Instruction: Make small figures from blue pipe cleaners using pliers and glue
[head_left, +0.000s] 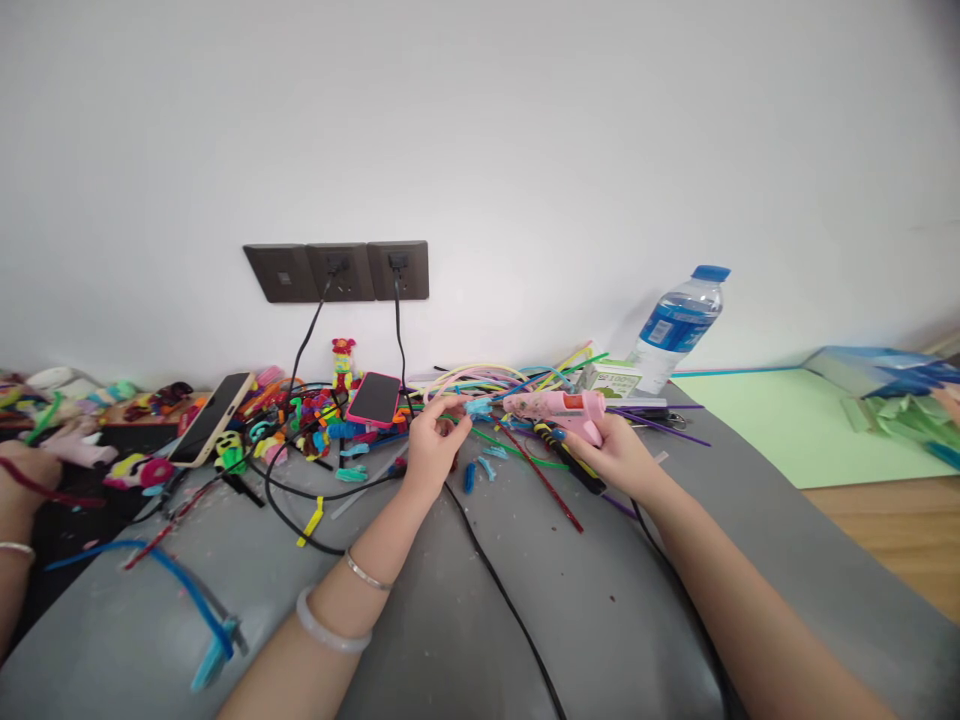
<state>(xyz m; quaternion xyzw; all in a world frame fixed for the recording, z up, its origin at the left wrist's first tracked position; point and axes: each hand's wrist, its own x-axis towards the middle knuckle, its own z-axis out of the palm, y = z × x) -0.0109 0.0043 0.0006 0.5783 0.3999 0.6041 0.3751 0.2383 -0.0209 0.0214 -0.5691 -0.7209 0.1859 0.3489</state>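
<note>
My left hand pinches a small light blue pipe cleaner piece between thumb and fingers. In my right hand is a pink hot glue gun, its nozzle pointing left, close to the blue piece. Whether nozzle and piece touch I cannot tell. Yellow-and-black handled pliers lie just below the glue gun, partly behind my right fingers. Several short blue pipe cleaner bits lie on the grey table under my hands. A dark red pipe cleaner stretches across nearby.
Behind my hands lie loose pipe cleaners, a water bottle and a small box. Phones and colourful figures crowd the left. Black cables cross the table. Other people's hands show at both edges.
</note>
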